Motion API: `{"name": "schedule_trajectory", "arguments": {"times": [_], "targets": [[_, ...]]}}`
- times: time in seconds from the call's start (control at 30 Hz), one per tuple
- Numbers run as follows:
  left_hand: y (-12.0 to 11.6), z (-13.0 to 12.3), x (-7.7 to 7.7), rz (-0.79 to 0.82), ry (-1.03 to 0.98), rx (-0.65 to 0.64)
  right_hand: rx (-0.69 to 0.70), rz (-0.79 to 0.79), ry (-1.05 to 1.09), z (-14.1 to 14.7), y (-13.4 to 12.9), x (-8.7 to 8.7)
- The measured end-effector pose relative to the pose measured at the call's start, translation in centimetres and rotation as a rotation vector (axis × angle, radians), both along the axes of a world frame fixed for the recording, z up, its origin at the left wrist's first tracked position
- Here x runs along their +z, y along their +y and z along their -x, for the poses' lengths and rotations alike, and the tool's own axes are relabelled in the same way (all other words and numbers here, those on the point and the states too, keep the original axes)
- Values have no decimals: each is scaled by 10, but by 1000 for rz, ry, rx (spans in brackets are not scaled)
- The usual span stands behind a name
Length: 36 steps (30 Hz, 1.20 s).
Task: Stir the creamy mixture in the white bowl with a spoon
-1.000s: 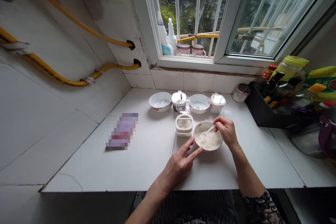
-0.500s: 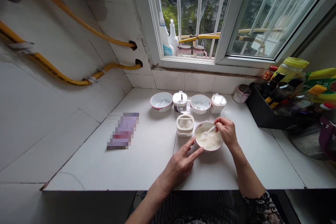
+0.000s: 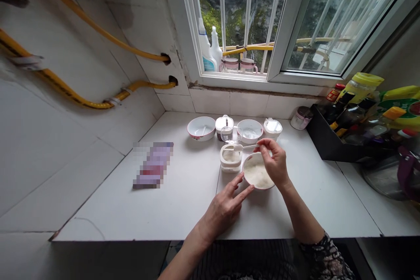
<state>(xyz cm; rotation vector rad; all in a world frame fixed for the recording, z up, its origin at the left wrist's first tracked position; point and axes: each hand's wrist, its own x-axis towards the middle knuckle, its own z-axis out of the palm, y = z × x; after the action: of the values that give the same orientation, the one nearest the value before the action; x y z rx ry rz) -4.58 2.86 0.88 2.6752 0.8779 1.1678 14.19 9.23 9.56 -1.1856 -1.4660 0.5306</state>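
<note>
My right hand (image 3: 274, 162) pinches the handle of a small white spoon (image 3: 248, 146), whose bowl end hangs over the open mouth of a small square seasoning jar (image 3: 231, 168). Beside that jar, to its right, stands a bowl (image 3: 259, 188) filled with off-white powder or fine grains. My left hand (image 3: 226, 201) has two fingers stretched apart against the near left side of this bowl. The clear lid (image 3: 231, 133) of the jar appears tilted up behind it. My right hand covers part of the bowl's right rim.
Behind stand a floral bowl (image 3: 201, 134) with a spoon in it, another bowl (image 3: 250, 133), and two lidded jars, one dark-filled (image 3: 224, 123) and one white (image 3: 272, 127). A blurred purple packet (image 3: 154, 166) lies left. At right, a black box (image 3: 323, 140) holds several bottles.
My right hand has lifted the spoon out of the powder in the bowl and moved it left and back, over the open jar. My left hand stays at the bowl.
</note>
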Motion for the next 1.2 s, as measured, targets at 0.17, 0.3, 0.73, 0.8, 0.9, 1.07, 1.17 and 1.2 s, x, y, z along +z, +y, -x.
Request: {"name": "schedule_trajectory", "arguments": {"times": [0.17,0.3,0.73,0.8,0.9,1.07,1.17,1.2], "targets": [[1,-1,1,-27,-4,9,183,-330,-479,8,-3,-5],[0,-1,2,-14,19,9,83,-327,-344,-3,-5,-2],[-1,1,4,13,8,-11,35,4,-427,-27,-3,-19],[-1,1,3,12,12,-5,37,50,-402,-24,-3,-18],[-1,1,2,23,15,-5,-5,144,-272,-26,-4,-14],[-1,2,1,42,11,-14,-22,314,11,-34,-3,-10],[-1,2,1,38,17,-14,-48,326,50,-35,-3,-11],[-1,2,1,36,19,-12,-57,324,44,-35,-2,-11]]}}
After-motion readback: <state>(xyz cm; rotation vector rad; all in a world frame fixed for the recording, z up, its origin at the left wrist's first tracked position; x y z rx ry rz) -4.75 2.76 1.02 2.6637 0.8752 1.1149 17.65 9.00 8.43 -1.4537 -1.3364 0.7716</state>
